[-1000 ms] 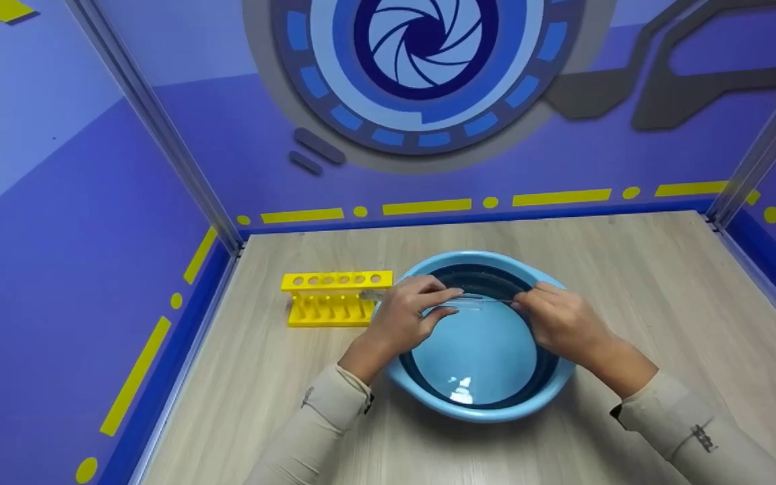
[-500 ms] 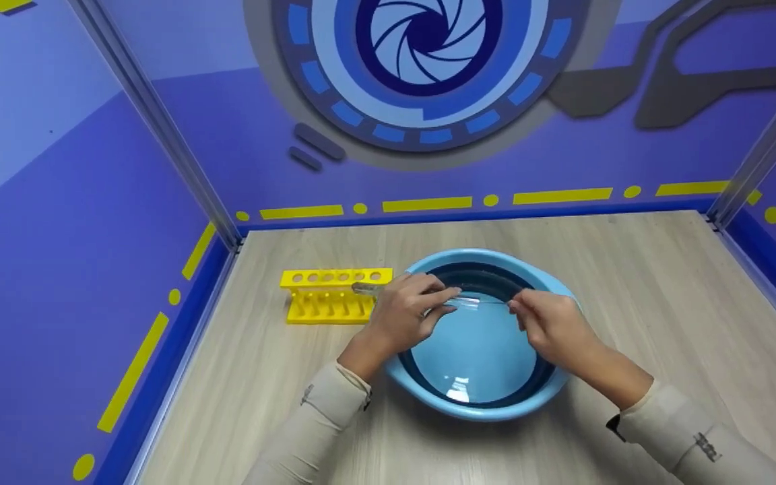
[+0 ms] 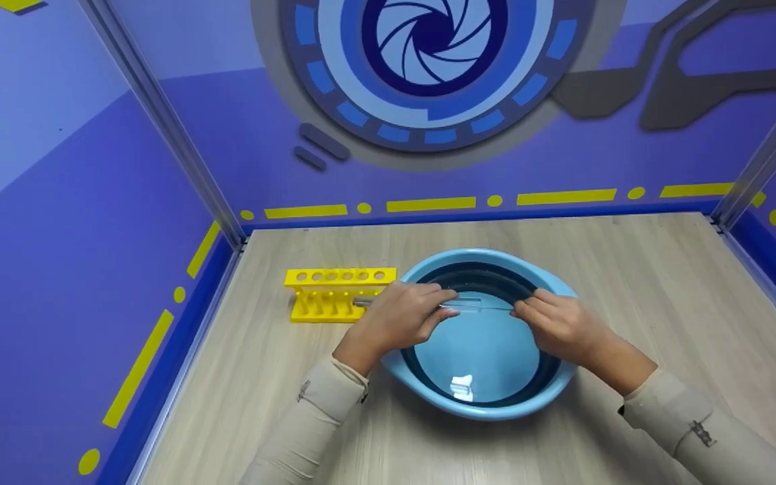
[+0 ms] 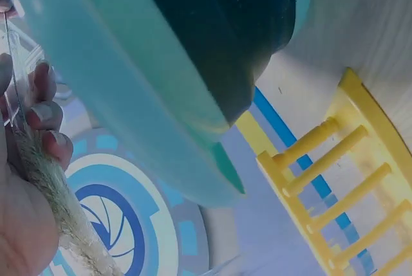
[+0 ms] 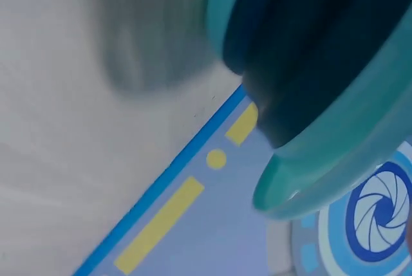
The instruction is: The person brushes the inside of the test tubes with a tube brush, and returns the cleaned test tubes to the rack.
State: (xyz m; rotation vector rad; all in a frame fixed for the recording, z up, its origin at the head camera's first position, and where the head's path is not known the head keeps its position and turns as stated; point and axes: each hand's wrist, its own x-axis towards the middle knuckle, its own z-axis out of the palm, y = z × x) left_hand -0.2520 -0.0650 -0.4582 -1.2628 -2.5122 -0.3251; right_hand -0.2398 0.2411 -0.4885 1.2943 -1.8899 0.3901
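In the head view my left hand (image 3: 398, 316) grips a clear glass test tube (image 3: 470, 303) that lies nearly level over the light blue basin (image 3: 479, 411). Its closed end sticks out on the left, in front of the yellow test tube rack (image 3: 341, 276). My right hand (image 3: 566, 327) pinches the thin wire handle (image 3: 498, 308) of a test tube brush at the tube's open right end. Pale brush bristles (image 4: 64, 215) show inside the tube in the left wrist view, beside my curled fingers (image 4: 46, 114). Only a sliver of my right hand enters the right wrist view.
The basin stands on a wood-grain table (image 3: 314, 397) and holds what looks like shallow water with bright reflections. Blue-purple panels (image 3: 213, 141) enclose the table at the back and on both sides. The rack stands just left of the basin.
The tube's closed end has dipped a little. My right hand came slightly left, then went back right with the brush wire. My left hand keeps its hold on the tube.
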